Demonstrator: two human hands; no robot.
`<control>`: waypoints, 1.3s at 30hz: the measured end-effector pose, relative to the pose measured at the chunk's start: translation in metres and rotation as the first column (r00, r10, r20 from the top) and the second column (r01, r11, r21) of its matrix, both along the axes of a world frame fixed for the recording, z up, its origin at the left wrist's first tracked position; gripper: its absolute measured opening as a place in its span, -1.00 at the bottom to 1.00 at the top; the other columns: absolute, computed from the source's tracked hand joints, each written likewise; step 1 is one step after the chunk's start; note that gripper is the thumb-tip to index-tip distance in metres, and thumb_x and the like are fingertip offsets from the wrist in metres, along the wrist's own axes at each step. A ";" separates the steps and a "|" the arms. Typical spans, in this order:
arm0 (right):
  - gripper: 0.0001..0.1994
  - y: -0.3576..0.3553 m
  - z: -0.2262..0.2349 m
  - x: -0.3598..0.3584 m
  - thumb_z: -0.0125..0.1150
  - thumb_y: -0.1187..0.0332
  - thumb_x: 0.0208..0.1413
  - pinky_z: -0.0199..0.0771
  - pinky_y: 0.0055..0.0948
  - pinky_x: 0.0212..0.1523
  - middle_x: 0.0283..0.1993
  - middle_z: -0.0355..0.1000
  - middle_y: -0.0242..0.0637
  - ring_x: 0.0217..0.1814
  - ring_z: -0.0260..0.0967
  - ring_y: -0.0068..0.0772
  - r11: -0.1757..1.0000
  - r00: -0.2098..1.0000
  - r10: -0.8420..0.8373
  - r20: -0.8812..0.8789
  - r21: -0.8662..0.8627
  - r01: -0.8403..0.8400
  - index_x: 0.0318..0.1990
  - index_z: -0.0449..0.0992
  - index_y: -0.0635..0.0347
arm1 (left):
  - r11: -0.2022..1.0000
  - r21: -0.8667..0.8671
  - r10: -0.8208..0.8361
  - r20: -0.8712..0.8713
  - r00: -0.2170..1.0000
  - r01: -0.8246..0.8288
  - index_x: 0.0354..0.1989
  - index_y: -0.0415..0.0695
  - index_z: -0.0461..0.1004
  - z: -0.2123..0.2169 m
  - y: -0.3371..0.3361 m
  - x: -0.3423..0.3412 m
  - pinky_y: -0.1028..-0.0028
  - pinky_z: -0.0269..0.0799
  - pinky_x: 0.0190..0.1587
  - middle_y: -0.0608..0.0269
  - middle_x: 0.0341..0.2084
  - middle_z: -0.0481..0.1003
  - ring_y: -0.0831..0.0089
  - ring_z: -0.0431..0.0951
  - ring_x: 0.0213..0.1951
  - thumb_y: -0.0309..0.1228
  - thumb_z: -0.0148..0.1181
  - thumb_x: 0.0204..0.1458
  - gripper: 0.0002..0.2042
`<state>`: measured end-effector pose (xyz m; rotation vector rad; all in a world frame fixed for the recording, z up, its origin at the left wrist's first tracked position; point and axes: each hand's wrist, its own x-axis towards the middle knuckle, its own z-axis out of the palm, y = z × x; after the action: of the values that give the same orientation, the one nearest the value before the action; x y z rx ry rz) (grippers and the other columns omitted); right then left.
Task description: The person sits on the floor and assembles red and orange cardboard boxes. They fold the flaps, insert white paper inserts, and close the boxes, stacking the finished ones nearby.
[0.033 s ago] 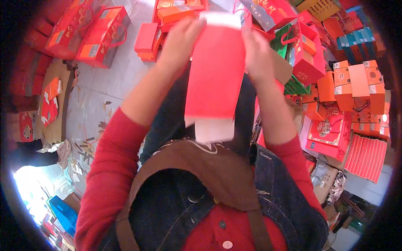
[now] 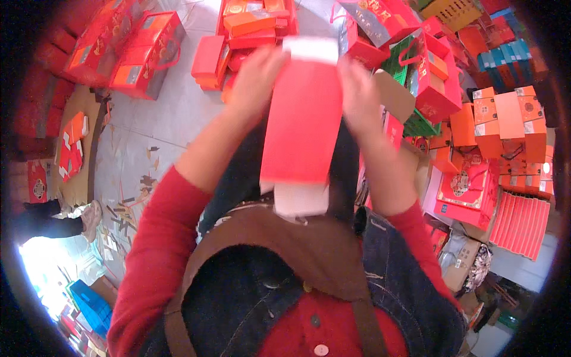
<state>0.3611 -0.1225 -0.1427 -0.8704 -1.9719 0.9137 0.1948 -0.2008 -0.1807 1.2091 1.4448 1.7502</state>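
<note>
A long red cardboard box (image 2: 303, 122) with white end flaps is held up in front of my lap. Its far flap and its near flap both stick out, so both ends look unfastened. My left hand (image 2: 259, 80) grips the far left edge of the box. On the opposite edge, my right hand (image 2: 360, 92) holds it from the right. Both hands are slightly blurred, and some fingertips are hidden by the box. Whether anything is inside the box cannot be seen.
Ahead on the floor stands a red tray (image 2: 291, 18) of orange and red boxes. Red gift bags (image 2: 148, 53) stand at the far left. A green crate (image 2: 419, 124), a red gift bag (image 2: 437, 77) and stacked orange boxes (image 2: 511, 116) crowd the right. Another person's shoe (image 2: 91, 219) shows at left.
Both hands have drawn the red box a little closer to my body and slightly left. The grip looks the same.
</note>
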 end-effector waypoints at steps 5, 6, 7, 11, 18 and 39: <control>-0.77 -0.045 -0.077 0.036 -0.06 0.28 0.22 0.25 -0.55 -0.24 -0.41 0.28 -0.34 -0.31 0.19 -0.60 0.948 0.990 0.015 -0.137 -0.314 -0.058 -0.30 0.37 0.30 | 0.931 -0.295 -0.138 0.256 0.957 0.213 -0.37 -0.27 0.41 -0.031 -0.029 0.022 0.63 0.27 -0.33 0.39 -0.51 0.38 0.68 0.31 -0.41 -0.31 0.03 0.12 -0.77; -0.79 -0.049 -0.073 0.037 -0.04 0.29 0.21 0.25 -0.56 -0.22 -0.37 0.28 -0.34 -0.29 0.19 -0.59 0.930 0.982 0.014 -0.189 -0.359 -0.082 -0.26 0.36 0.29 | 0.922 -0.303 -0.176 0.230 0.957 0.242 -0.38 -0.28 0.41 -0.026 -0.033 0.023 0.63 0.27 -0.33 0.39 -0.50 0.39 0.69 0.31 -0.40 -0.33 0.04 0.12 -0.78; -0.81 -0.052 -0.067 0.037 -0.03 0.30 0.21 0.25 -0.57 -0.20 -0.33 0.29 -0.35 -0.26 0.20 -0.59 0.909 0.970 0.010 -0.242 -0.402 -0.110 -0.22 0.35 0.27 | 0.930 -0.281 -0.183 0.204 0.962 0.237 -0.38 -0.28 0.41 -0.022 -0.036 0.023 0.63 0.27 -0.32 0.40 -0.50 0.39 0.69 0.32 -0.40 -0.34 0.04 0.11 -0.79; -0.43 -0.045 -0.010 0.026 0.23 0.44 0.00 0.25 -0.43 0.08 0.01 0.31 -0.23 0.04 0.29 -0.41 0.865 0.803 0.061 -0.592 -0.369 -0.338 0.17 0.16 0.27 | 0.950 -0.074 -0.291 0.146 0.946 0.303 -0.34 -0.27 0.40 0.008 -0.043 0.019 0.62 0.29 -0.20 0.39 -0.42 0.40 0.66 0.34 -0.31 -0.45 0.06 0.09 -0.88; -0.12 -0.025 0.013 0.041 0.48 0.35 -0.29 -0.01 -0.25 0.30 0.25 0.14 -0.18 0.31 0.05 -0.27 0.531 0.628 0.413 -0.660 -0.385 -0.754 0.24 0.09 0.29 | 0.957 0.157 -0.253 0.048 0.966 0.243 -0.20 -0.27 0.35 0.013 -0.056 0.026 0.53 0.27 -0.04 0.24 -0.20 0.37 0.52 0.36 -0.13 -0.50 0.04 0.09 -0.86; -0.39 -0.059 0.003 0.048 0.40 0.47 -0.19 0.32 -0.44 0.07 -0.02 0.31 -0.22 0.07 0.29 -0.41 0.822 0.826 0.157 -0.542 -0.392 -0.413 0.04 0.20 0.26 | 0.934 0.113 -0.351 0.461 0.815 0.338 -0.02 -0.22 0.29 0.020 -0.068 0.032 0.51 0.26 0.03 0.26 -0.11 0.35 0.55 0.35 -0.04 -0.47 0.09 0.08 -0.70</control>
<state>0.4095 -0.1814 -0.1395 -0.5144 -1.4541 1.6991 0.2269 -0.2686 -0.1609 0.8930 0.8541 1.6564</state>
